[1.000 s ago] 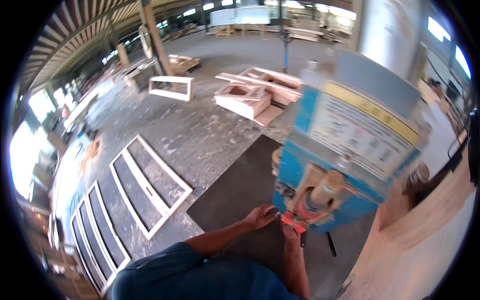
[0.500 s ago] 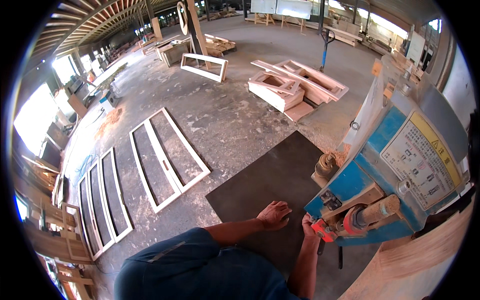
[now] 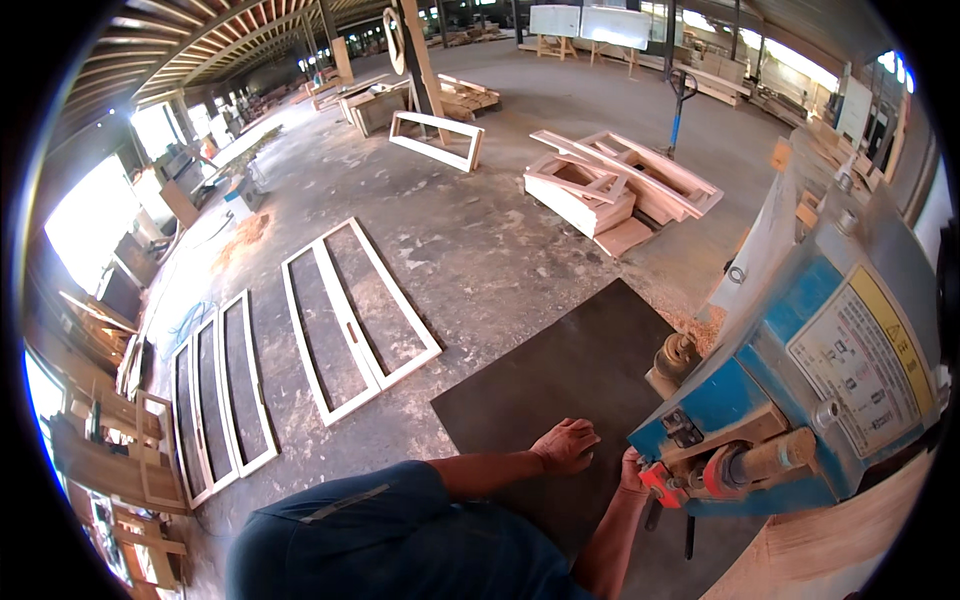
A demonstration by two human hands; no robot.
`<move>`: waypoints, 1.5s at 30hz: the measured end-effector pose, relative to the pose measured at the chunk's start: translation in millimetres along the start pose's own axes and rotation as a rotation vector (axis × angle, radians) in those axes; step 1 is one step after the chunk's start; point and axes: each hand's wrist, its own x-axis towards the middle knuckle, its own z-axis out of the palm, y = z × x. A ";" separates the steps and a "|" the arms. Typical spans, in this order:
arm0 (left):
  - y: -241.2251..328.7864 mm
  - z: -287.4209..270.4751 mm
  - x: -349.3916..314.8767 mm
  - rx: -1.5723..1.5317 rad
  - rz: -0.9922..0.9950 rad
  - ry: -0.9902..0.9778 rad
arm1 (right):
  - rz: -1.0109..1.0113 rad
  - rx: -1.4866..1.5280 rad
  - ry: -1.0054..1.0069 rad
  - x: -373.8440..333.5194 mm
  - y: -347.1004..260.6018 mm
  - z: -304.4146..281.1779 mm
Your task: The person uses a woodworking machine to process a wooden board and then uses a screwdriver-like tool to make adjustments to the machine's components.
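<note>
My left hand [image 3: 566,446] rests over the dark flat tabletop [image 3: 560,370] of a blue and grey machine [image 3: 715,385]. Its fingers bend loosely, slightly apart, with nothing seen in them. At the machine's lower left corner, my right hand [image 3: 632,472] is closed against a small red block [image 3: 661,485], its fingers partly hidden by it. Beside that block sit a red ring [image 3: 722,470] on a wooden-coloured cylinder [image 3: 785,455] and a dark switch [image 3: 682,428]. A dark lever [image 3: 689,538] hangs below.
Pale wooden frames [image 3: 360,320] lie on the concrete floor to the left, with more frames [image 3: 222,395] farther left. Ahead stands a stack of wooden pieces [image 3: 610,190] near a blue pallet-truck handle [image 3: 676,120]. A wooden board [image 3: 830,545] is at lower right. Sawdust lies beyond the tabletop.
The whole view has swung slightly, so the machine and floor items appear farther right. Both hands keep nearly the same places relative to the machine and tabletop.
</note>
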 end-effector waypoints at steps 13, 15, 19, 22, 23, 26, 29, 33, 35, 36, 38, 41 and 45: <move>17.4 -17.1 6.2 0.007 -0.072 -0.073 | -0.033 -0.093 -0.152 -12.6 -6.4 -3.8; 19.2 -21.2 11.0 0.007 -0.073 -0.093 | -0.037 -0.127 -0.145 -15.6 -6.0 -0.3; 20.2 -20.7 11.5 0.005 -0.078 -0.097 | -0.051 -0.222 -0.111 -24.1 -3.2 5.9; 10.9 -8.3 2.6 0.091 -0.103 -0.191 | -0.060 -0.324 -0.077 -31.5 4.2 10.8; 5.6 -1.6 -1.2 0.160 -0.121 -0.263 | -0.063 -0.367 -0.059 -33.7 8.2 13.3; -17.5 24.6 2.3 0.150 -0.073 -0.350 | -0.121 -0.520 -0.018 -33.2 20.3 25.0; -32.2 38.0 11.7 0.128 -0.020 -0.465 | -0.143 -0.640 0.019 -32.4 28.4 45.2; -33.1 21.9 6.5 0.397 -0.139 -0.796 | -0.159 -0.729 0.039 -39.3 32.0 65.0; -21.3 18.1 -7.8 0.455 -0.127 -0.759 | -0.158 -0.772 0.040 -49.2 33.3 66.1; -19.7 17.2 -8.7 0.443 -0.052 -0.663 | -0.159 -0.790 0.038 -49.0 32.2 66.9; -15.8 18.1 -11.3 0.432 0.087 -0.505 | -0.158 -0.820 0.039 -52.9 31.1 67.6; -18.0 24.0 -11.6 0.387 0.172 -0.357 | -0.157 -0.838 0.046 -58.1 30.6 72.9; -21.6 27.3 -11.0 0.988 0.498 -0.289 | -0.183 -0.814 -0.035 -71.6 32.7 94.4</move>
